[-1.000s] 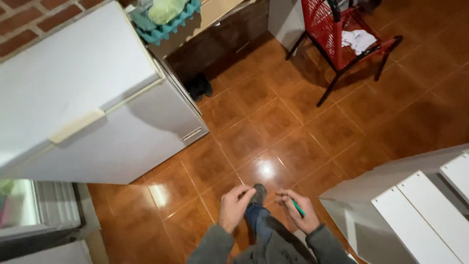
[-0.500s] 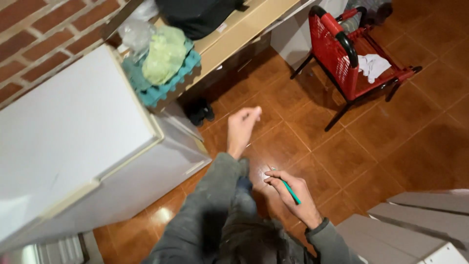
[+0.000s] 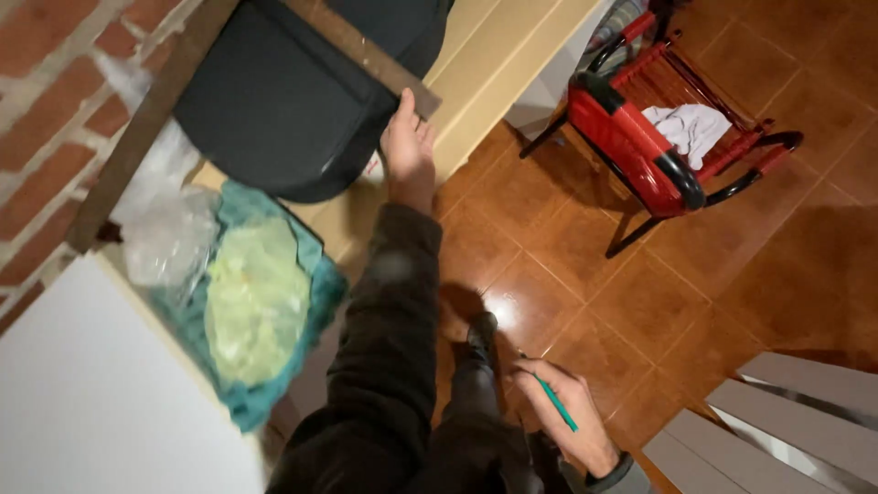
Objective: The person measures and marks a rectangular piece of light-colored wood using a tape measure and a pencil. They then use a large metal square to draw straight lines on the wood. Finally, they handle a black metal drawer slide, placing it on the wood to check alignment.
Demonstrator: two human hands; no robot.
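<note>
While the head camera is looking almost straight down, the glossy reddish-brown tiled floor [image 3: 640, 302] is taking up most of the room and throwing back a bright spot of light by the person's dark shoe [image 3: 482, 329]. A red metal folding chair [image 3: 640, 146] is standing on those tiles over to the right with a crumpled white cloth [image 3: 690, 128] lying on it, and pale grey flat panels [image 3: 777, 430] are sitting in the bottom right corner. Up left there's a red brick wall [image 3: 46, 82], with a pale wooden shelf [image 3: 512, 64] running out from it. On that shelf a teal plastic basket [image 3: 302, 320] is holding a yellow-green bag [image 3: 256, 302], with a clear plastic bag [image 3: 169, 229] just beside it, and a big white flat surface [image 3: 91, 393] is filling the bottom left.

The left hand [image 3: 407, 146] is reaching up and away on a dark-sleeved arm, fingers pinching the corner of a long dark brown wooden plank [image 3: 165, 101] that's slanting above a black rounded bag [image 3: 274, 110]. The right hand [image 3: 567, 412] is hanging low near the leg, fingers curled round a thin green pencil [image 3: 556, 402] that's pointing down and to the right.
</note>
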